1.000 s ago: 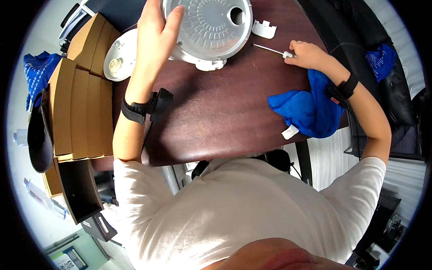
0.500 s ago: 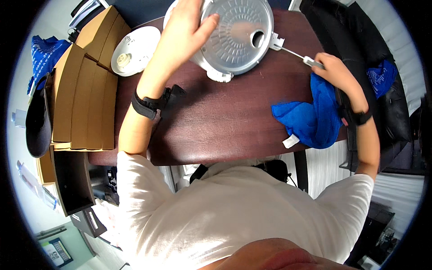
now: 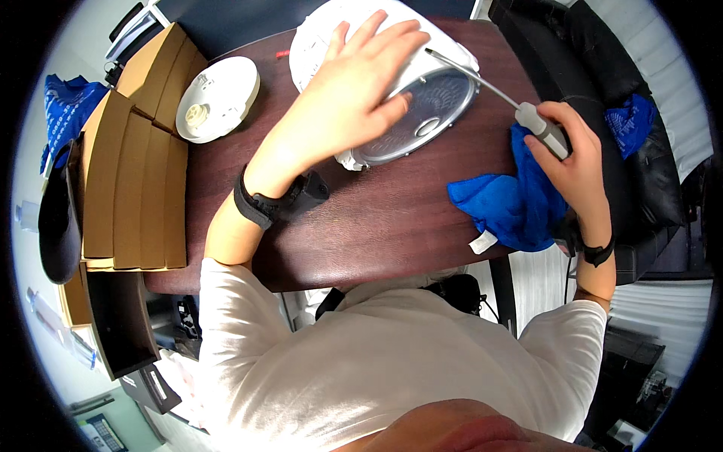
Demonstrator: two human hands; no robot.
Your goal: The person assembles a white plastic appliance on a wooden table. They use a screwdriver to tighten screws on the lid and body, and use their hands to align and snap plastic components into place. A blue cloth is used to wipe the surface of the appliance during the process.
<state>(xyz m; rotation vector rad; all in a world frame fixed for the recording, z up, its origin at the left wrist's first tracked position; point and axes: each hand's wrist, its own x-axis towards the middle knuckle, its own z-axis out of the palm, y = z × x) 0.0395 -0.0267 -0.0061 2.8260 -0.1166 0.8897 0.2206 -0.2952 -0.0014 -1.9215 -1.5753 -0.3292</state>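
Observation:
At the far side of the table stands a white rounded appliance (image 3: 310,54) that looks like a rice cooker. A round silver metal plate (image 3: 446,102) with a hole is on its near side, seen at a slant. My left hand (image 3: 354,98) lies across the white body and the plate's edge, fingers spread. In my right hand (image 3: 578,147) is a screwdriver (image 3: 544,129) with a grey handle. Its long shaft points left, the tip over the white body near my left fingertips; whether it touches cannot be told.
A white round cover (image 3: 233,79) lies at the far left, beside stacked brown cardboard boxes (image 3: 135,188). A blue cloth (image 3: 504,207) rests near my right wrist. A small red item (image 3: 282,54) is behind the appliance. Right of the table stands a black sofa (image 3: 557,68).
The appliance has tipped, so its metal plate is now slanted and more white body shows. The screwdriver tip has left the plate's right-edge tab and moved up and left. My left hand has shifted right.

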